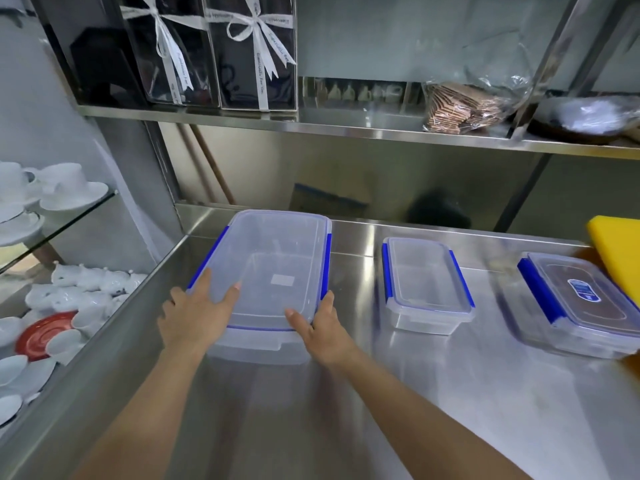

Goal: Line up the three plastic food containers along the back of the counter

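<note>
Three clear plastic containers with blue lid clips stand on the steel counter [346, 403]. The large container [273, 268] is at the left, its far end close to the back wall. My left hand [197, 313] grips its near left corner, thumb on the lid. My right hand [320, 329] grips its near right corner, thumb on the lid. A small container [426, 282] stands to the right, apart from the back wall. A medium container [585, 303] with a blue label sits at the far right, turned at an angle.
A yellow board [616, 251] lies at the right edge beside the medium container. A steel shelf [346, 128] above carries ribboned gift boxes [221, 50] and a bag of wafers [464, 105]. At left, a glass shelf [69, 216] holds white cups, with more crockery below.
</note>
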{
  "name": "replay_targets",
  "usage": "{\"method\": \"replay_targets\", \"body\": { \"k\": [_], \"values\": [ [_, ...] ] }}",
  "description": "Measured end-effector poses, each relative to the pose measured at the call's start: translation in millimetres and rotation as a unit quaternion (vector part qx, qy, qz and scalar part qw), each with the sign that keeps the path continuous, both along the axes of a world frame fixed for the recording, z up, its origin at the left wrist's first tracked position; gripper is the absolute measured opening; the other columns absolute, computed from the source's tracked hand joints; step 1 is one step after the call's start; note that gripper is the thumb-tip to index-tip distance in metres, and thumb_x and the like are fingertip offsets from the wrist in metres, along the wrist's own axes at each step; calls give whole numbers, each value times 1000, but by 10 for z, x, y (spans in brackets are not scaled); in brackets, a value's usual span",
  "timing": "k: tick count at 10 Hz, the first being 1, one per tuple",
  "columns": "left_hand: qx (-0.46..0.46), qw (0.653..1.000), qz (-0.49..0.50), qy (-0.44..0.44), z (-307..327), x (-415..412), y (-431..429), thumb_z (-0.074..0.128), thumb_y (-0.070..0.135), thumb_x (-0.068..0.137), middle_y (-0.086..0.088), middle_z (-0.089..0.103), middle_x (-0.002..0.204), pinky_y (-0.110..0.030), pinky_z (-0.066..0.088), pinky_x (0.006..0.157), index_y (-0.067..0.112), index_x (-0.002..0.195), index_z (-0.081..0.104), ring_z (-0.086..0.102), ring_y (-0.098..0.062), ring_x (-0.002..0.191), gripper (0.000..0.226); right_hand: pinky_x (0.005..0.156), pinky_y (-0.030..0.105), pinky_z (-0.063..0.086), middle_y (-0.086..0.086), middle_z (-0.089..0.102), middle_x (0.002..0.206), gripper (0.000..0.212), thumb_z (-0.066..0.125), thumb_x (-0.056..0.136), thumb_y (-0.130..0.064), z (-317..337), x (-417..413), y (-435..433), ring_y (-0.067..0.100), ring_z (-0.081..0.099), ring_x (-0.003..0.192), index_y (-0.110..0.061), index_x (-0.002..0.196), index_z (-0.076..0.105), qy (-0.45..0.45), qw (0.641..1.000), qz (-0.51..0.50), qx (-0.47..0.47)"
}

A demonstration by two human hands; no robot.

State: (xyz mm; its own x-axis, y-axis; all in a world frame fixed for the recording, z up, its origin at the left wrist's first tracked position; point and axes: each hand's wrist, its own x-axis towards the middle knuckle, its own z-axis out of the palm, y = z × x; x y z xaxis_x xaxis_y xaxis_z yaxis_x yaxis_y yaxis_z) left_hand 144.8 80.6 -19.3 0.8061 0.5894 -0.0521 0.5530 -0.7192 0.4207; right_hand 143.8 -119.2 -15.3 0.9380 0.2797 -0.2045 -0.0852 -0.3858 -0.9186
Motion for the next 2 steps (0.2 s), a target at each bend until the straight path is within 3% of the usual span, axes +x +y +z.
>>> {"method": "replay_targets", "body": {
  "k": [1, 2],
  "values": [
    [43, 999, -19, 27, 36, -69, -1, 21, 78, 77, -20, 30, 146, -52, 25, 108, 38, 145, 15, 31, -40, 130, 79, 108, 45, 38, 9, 39, 146, 80, 57, 85, -49, 64, -46, -60, 25, 43, 130, -11, 143, 17, 5, 1000, 4, -30],
    [40, 999, -35, -12, 121, -55, -47, 25, 74, 80, -16, 29, 150, -49, 21, 111, 31, 145, 20, 27, -36, 135, 78, 105, 38, 40, 8, 40, 145, 72, 50, 86, -54, 142, -41, -193, 25, 44, 129, -16, 141, 26, -8, 996, 11, -87]
  ]
}}
